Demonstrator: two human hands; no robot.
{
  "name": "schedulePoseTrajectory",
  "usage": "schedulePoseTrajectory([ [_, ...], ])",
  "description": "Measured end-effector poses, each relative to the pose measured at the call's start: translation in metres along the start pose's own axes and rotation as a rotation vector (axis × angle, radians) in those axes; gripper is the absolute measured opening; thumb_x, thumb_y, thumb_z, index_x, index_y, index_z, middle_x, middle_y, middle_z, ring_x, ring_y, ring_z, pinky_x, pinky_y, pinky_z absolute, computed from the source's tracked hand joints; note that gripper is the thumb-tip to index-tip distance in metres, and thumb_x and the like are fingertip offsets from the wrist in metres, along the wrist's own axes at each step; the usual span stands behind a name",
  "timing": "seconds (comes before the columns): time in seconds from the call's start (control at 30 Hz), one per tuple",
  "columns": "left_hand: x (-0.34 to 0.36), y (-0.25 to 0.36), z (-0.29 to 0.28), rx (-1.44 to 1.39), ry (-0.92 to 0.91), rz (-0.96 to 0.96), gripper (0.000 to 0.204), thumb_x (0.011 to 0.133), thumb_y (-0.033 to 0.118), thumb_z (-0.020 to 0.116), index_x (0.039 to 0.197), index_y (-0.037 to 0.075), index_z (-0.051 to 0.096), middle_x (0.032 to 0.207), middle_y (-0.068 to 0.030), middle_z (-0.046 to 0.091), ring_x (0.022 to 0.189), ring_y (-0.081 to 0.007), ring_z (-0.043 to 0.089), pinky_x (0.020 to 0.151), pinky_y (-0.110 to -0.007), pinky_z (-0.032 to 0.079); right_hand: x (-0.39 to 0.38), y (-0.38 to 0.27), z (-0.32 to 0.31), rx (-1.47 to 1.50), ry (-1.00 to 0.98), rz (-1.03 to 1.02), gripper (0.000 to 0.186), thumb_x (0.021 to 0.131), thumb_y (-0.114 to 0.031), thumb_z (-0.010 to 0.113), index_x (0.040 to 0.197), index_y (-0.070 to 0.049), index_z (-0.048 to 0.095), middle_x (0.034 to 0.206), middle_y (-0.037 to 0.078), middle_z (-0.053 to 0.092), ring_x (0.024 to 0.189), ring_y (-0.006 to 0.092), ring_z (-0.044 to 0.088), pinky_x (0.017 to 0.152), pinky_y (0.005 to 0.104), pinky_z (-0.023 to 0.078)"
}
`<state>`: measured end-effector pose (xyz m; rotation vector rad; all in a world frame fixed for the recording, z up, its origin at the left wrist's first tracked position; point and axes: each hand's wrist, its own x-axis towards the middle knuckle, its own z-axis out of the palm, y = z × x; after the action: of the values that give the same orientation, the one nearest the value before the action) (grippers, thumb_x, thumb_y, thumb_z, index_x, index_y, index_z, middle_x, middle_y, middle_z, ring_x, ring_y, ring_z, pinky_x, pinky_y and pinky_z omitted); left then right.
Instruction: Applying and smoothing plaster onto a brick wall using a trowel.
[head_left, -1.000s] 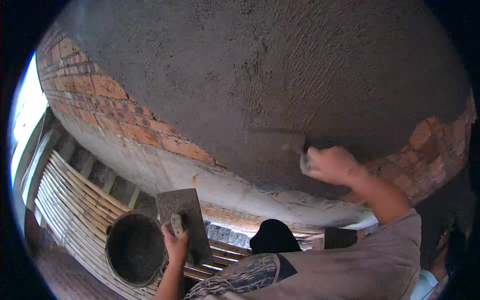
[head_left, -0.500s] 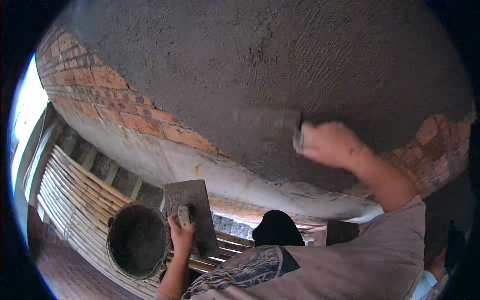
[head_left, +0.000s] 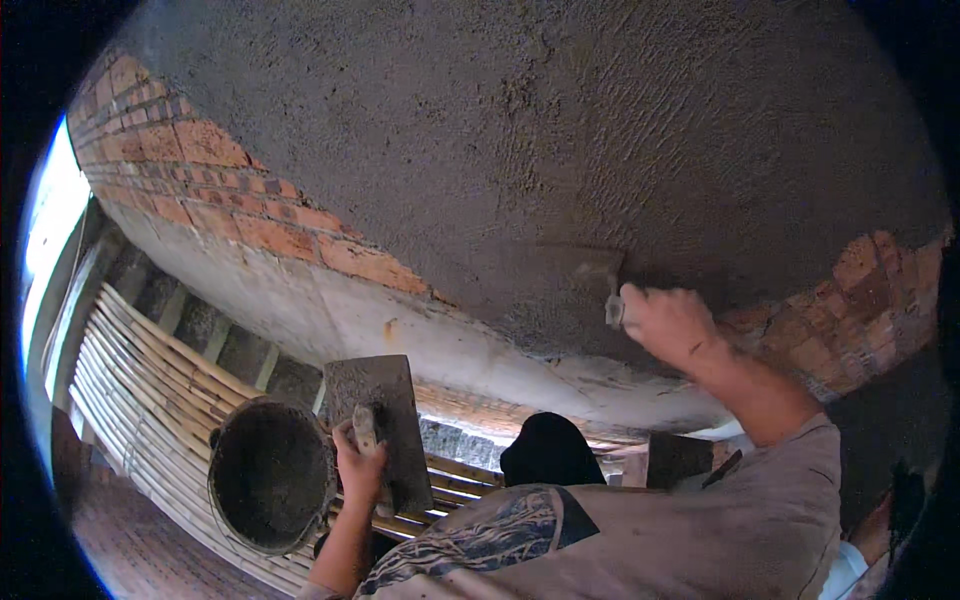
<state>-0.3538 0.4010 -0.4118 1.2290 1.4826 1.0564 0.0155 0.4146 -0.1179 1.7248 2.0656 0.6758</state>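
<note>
My right hand point(head_left: 670, 325) is closed round the handle of a plastering trowel point(head_left: 580, 268). The trowel's blade lies against wet grey mortar point(head_left: 430, 150) spread over the wall, low on the coated part; its edges blend into the mortar. Down by my body, my left hand point(head_left: 360, 465) grips the handle of a rectangular plasterer's float point(head_left: 385, 385), its handle side facing me. Beside that hand stands a dark, mortar-stained bucket point(head_left: 250, 430) with a wire handle; how much it holds is hard to make out.
Bare orange brick point(head_left: 370, 258) shows along the mortar's lower left edge, and more brick point(head_left: 860, 270) at right. Below runs a smooth pale band point(head_left: 330, 300). Bamboo poles point(head_left: 140, 400) form a platform under the bucket. Part of an arm point(head_left: 872, 530) shows at lower right.
My right hand has moved slightly right and down along the wall with the trowel. My left hand keeps the float in nearly the same place.
</note>
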Motion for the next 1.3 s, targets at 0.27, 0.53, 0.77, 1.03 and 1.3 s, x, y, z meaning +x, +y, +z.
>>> schedulePoseTrajectory([
  [0.27, -0.013, 0.029, -0.011, -0.022, 0.021, 0.009, 0.054, 0.068, 0.004, 0.063, 0.116, 0.005, 0.036, 0.098, -0.0172, 0.056, 0.081, -0.0258, 0.056, 0.074, -0.034, 0.044, 0.029, 0.026, -0.115, 0.019, -0.001, 0.25, 0.029, 0.075, -0.023, 0.062, 0.095, -0.008, 0.048, 0.074, 0.012, 0.062, 0.061, 0.0328, 0.06, 0.053, 0.0415, 0.045],
  [0.53, -0.025, 0.03, -0.043, -0.031, 0.024, 0.036, 0.055, 0.068, 0.004, 0.063, 0.117, 0.004, 0.036, 0.096, -0.0177, 0.056, 0.081, -0.0255, 0.056, 0.073, -0.033, 0.044, 0.037, 0.058, -0.212, 0.291, 0.821, 0.259, 0.033, 0.078, -0.03, 0.06, 0.097, -0.004, 0.053, 0.076, 0.014, 0.062, 0.06, 0.0316, 0.057, 0.055, 0.0396, 0.044],
  [0.77, -0.035, 0.044, -0.062, -0.046, 0.001, -0.001, 0.055, 0.068, 0.004, 0.064, 0.116, 0.005, 0.037, 0.096, -0.0167, 0.056, 0.081, -0.0247, 0.055, 0.072, -0.033, 0.044, 0.027, -0.01, -0.2, 0.205, 0.212, 0.29, 0.032, 0.08, -0.029, 0.059, 0.098, -0.005, 0.047, 0.078, 0.016, 0.062, 0.064, 0.0313, 0.06, 0.056, 0.0408, 0.045],
  [1.03, -0.03, 0.045, -0.058, -0.105, 0.0, -0.085, 0.054, 0.067, 0.004, 0.063, 0.114, 0.004, 0.038, 0.094, -0.0171, 0.056, 0.078, -0.0256, 0.055, 0.071, -0.034, 0.044, 0.033, -0.007, -0.168, 0.225, -0.095, 0.171, 0.036, 0.081, -0.038, 0.055, 0.092, -0.005, 0.046, 0.071, 0.016, 0.061, 0.06, 0.0374, 0.059, 0.053, 0.0437, 0.047],
  [1.3, -0.039, 0.065, -0.055, -0.032, -0.006, -0.028, 0.053, 0.066, 0.005, 0.063, 0.113, 0.004, 0.038, 0.094, -0.017, 0.055, 0.078, -0.0255, 0.055, 0.072, -0.034, 0.044, 0.02, 0.007, -0.186, 0.329, -0.012, 0.163, 0.031, 0.08, -0.031, 0.058, 0.085, -0.003, 0.046, 0.071, 0.018, 0.059, 0.059, 0.0366, 0.057, 0.055, 0.0433, 0.044],
])
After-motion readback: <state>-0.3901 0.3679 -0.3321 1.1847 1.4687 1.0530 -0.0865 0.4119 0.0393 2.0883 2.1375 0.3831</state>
